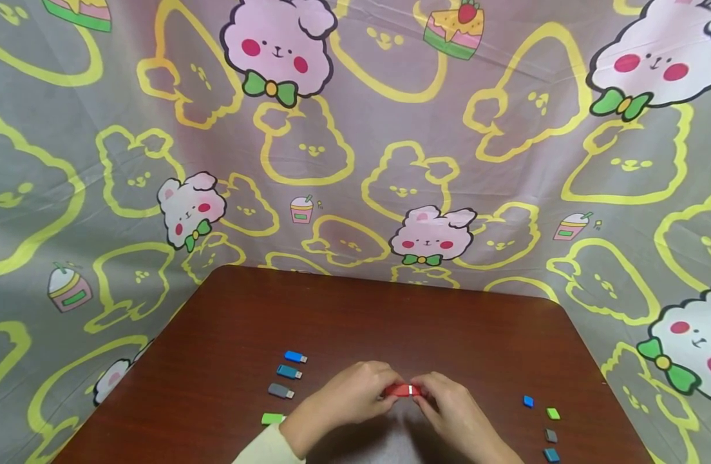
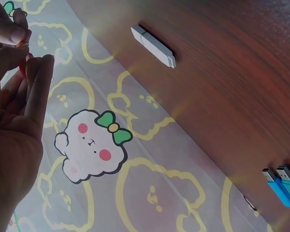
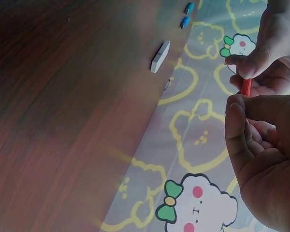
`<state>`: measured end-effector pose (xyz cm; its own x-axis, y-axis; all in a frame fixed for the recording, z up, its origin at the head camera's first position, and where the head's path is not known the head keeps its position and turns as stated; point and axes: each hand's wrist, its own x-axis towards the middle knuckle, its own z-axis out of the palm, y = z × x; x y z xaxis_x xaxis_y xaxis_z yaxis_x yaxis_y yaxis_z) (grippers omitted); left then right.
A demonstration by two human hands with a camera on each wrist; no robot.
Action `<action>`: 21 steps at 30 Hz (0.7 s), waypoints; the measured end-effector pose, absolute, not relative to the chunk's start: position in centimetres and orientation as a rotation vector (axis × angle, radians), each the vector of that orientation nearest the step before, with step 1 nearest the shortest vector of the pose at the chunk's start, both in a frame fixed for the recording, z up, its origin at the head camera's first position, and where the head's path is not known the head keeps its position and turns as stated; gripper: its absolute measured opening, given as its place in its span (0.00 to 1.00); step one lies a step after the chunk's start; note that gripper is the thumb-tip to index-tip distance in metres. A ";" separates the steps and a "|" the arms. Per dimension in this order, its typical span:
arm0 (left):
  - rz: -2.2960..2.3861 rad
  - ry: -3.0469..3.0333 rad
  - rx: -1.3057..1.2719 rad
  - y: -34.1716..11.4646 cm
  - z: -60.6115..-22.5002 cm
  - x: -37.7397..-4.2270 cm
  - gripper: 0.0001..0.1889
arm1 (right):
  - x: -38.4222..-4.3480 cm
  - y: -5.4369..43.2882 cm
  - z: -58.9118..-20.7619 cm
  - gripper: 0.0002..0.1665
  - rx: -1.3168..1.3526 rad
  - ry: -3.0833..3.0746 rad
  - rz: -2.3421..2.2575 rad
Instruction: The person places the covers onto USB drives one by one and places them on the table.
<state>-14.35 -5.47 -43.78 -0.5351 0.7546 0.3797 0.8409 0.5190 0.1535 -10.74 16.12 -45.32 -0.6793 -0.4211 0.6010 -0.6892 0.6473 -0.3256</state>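
Both hands meet over the table, holding a red USB stick (image 1: 398, 390) between them. My left hand (image 1: 358, 393) pinches its body between thumb and fingers. At the other end my right hand (image 1: 448, 403) pinches the red cap (image 1: 416, 390), and a narrow pale band shows between the two red parts. Fingers hide both ends of the stick. In the right wrist view a piece of the red stick (image 3: 246, 87) shows between the fingertips of the two hands. A white USB stick (image 2: 153, 46) with its cap on lies on the table, seen in both wrist views.
Left of the hands lie uncapped USB sticks: blue (image 1: 293, 356), teal (image 1: 287, 371), grey (image 1: 279, 390) and green (image 1: 272, 419), the last partly behind the left forearm. At right lie loose caps: blue (image 1: 528, 401), green (image 1: 553, 414), grey (image 1: 550, 435), teal (image 1: 551, 455). A patterned curtain (image 1: 355, 129) surrounds the table.
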 end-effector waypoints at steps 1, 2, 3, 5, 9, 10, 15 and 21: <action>-0.460 -2.495 -1.344 -5.5 -43.8 -14.3 0.08 | -10.8 16.1 -45.3 0.16 0.872 -2.376 0.741; -0.455 -2.492 -1.347 -5.4 -43.8 -14.3 0.08 | -10.8 16.1 -45.3 0.17 0.879 -2.364 0.732; -0.449 -2.492 -1.347 -5.4 -43.7 -14.3 0.07 | -10.8 16.1 -45.3 0.16 0.881 -2.358 0.724; -0.433 -2.490 -1.349 -5.4 -43.7 -14.2 0.07 | -10.9 16.1 -45.3 0.17 0.885 -2.348 0.713; -0.388 -2.473 -1.355 -5.3 -43.6 -14.2 0.07 | -10.9 16.0 -45.2 0.16 0.884 -2.327 0.700; -0.377 -2.467 -1.357 -5.3 -43.6 -14.2 0.07 | -10.9 16.0 -45.2 0.16 0.884 -2.319 0.697; -0.334 -2.436 -1.363 -5.0 -43.6 -14.3 0.07 | -10.9 15.9 -45.2 0.17 0.876 -2.290 0.706; -0.287 -2.426 -1.360 -4.7 -43.8 -14.3 0.08 | -10.8 15.8 -45.4 0.17 0.872 -2.286 0.710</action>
